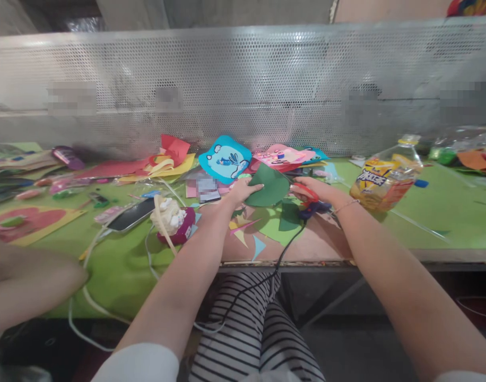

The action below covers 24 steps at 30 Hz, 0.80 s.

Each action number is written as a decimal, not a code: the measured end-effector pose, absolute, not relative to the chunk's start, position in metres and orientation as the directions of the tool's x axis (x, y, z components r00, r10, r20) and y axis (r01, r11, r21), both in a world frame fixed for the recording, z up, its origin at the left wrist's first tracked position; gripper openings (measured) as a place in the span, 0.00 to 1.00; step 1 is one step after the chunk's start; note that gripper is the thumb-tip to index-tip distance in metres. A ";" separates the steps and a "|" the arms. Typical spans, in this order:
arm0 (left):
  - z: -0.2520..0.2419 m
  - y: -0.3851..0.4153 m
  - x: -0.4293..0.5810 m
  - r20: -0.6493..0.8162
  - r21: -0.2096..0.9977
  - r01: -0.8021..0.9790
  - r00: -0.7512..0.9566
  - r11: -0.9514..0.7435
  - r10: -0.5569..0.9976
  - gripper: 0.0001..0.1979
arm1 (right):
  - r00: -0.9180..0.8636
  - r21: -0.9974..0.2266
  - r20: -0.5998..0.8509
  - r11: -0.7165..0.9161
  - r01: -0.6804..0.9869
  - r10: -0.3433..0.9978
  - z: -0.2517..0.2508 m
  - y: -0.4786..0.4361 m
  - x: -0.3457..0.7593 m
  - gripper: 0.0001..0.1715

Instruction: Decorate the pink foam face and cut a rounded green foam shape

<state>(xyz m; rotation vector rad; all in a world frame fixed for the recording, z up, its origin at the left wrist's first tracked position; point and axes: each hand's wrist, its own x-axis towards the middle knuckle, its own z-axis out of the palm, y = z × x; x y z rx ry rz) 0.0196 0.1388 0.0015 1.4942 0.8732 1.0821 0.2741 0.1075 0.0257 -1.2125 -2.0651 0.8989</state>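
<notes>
Between my hands is a dark green piece of paper [268, 187] with a rounded lower edge. My left hand [243, 192] pinches its left side, thumb on top. In my right hand [310, 190] is a pair of red-handled scissors [305, 192], close to the paper's right edge; the blades are hard to make out. Another dark green scrap [289, 216] lies below on a light green sheet [272, 225]. A dark blue object with a black cord [302, 225] sits just under my right hand. Light blue [259, 247] and yellow offcuts lie near the table's front edge.
A blue cloud-shaped card [224, 160] and a pink card [285, 156] lie behind. A bottle holding snack wrappers [388, 178] stands right. Phone [132, 214], maroon object with a cream top [175, 223] and cables lie left. Another person's arm [32, 281] rests at far left. A perforated metal panel [243, 90] borders the back.
</notes>
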 end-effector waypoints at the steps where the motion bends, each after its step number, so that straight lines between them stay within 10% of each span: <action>1: 0.002 0.138 0.020 0.181 0.982 -0.016 0.328 -0.186 0.927 0.21 | -0.425 -0.770 0.114 0.350 0.534 0.898 0.025 0.109 0.275 0.22; 24: 0.007 0.132 0.020 0.109 0.992 0.030 0.318 -0.125 0.942 0.22 | -0.388 -0.773 0.025 0.264 0.577 0.921 0.035 0.105 0.279 0.27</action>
